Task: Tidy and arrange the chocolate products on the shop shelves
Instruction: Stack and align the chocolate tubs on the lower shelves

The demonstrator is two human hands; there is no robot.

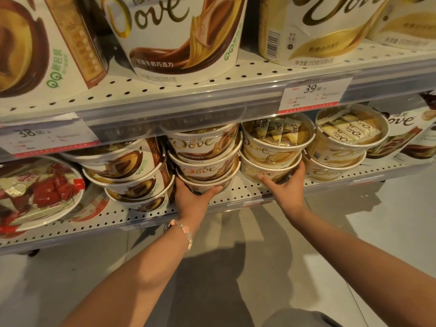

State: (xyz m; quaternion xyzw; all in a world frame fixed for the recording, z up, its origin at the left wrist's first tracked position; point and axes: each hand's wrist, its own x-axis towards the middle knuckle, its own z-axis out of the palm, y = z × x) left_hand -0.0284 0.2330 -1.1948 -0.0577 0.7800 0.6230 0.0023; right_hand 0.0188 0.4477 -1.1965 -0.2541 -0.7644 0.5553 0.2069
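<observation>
Two hands — left [192,197] cupping brown tub stack [205,159], right [286,185] cupping pale stack [271,156].

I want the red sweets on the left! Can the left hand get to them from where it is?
Probably yes. The left hand grips the bottom tub of a stack, but it could let go. The red sweets sit at the shelf front, with open space before them and nothing blocking a sideways reach.

You read "Dove" on the stacked chocolate tubs [204,159] and the big upper-shelf tub [174,31], "39.90" on one price tag [315,94], "38" on another price label [47,138]
</observation>
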